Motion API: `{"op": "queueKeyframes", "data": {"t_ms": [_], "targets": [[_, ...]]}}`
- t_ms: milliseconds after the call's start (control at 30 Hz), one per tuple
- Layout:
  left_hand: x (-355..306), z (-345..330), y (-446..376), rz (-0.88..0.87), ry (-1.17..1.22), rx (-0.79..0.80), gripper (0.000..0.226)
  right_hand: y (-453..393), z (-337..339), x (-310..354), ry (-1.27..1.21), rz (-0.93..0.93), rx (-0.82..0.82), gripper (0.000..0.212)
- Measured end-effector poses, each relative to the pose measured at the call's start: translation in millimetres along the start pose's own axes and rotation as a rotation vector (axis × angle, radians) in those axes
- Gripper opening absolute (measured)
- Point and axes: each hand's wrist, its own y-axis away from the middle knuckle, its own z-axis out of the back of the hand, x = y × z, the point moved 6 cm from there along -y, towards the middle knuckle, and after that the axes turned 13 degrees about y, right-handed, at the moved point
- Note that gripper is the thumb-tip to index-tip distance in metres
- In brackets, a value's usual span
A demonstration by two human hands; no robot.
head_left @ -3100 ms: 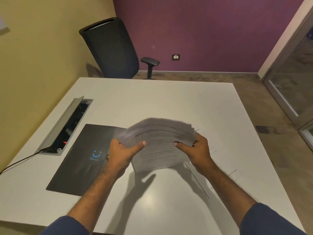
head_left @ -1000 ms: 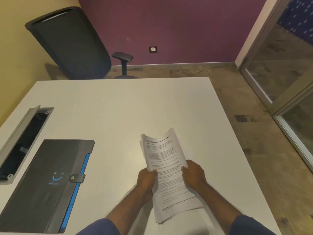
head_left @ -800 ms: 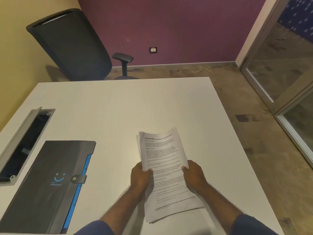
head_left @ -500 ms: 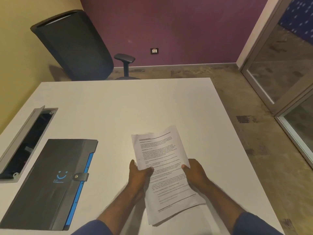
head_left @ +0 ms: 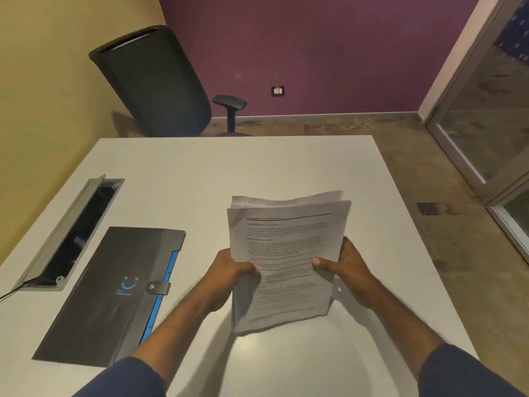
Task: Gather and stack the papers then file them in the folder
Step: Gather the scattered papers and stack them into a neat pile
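Observation:
A stack of printed papers (head_left: 286, 247) is held upright and tilted above the white table (head_left: 200, 179), its lower edge near the tabletop. My left hand (head_left: 229, 273) grips its left edge and my right hand (head_left: 346, 267) grips its right edge, thumbs on the front sheet. The upper corners of the sheets are slightly fanned. A dark grey folder (head_left: 111, 293) with a blue edge, a smiley logo and a snap strap lies shut on the table to the left of my left arm.
An open cable tray (head_left: 71, 233) is set into the table at far left, with a cable leading off the edge. A black office chair (head_left: 154, 81) stands behind the table. A glass door (head_left: 486, 116) is at the right.
The papers lay low and slanted across the table before; both hands have now raised them upright and squared them, and the stack faces me more directly.

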Motion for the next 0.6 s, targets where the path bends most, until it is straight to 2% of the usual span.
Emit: {"op": "queueKeyframes", "data": {"t_ms": [167,367,500,600], "targets": [[-17.1,2.3,13.7,-0.072,0.004,0.045,0.034,-1.4,-13.2,29.5,0.006,0.031,0.092,0.05],[-34.5,11.3,22.7,-0.217,0.016,0.051,0.04,7.6,-23.1,54.5,-0.004,0.149,-0.121,0.027],[-38.3,21.4,24.8,-0.273,-0.044,0.041,0.052,18.3,-28.7,55.7,0.059,0.21,-0.225,0.03],[-33.1,29.9,25.8,-0.27,-0.113,0.008,0.036,22.6,-29.9,53.9,0.081,0.21,-0.214,0.027]]}}
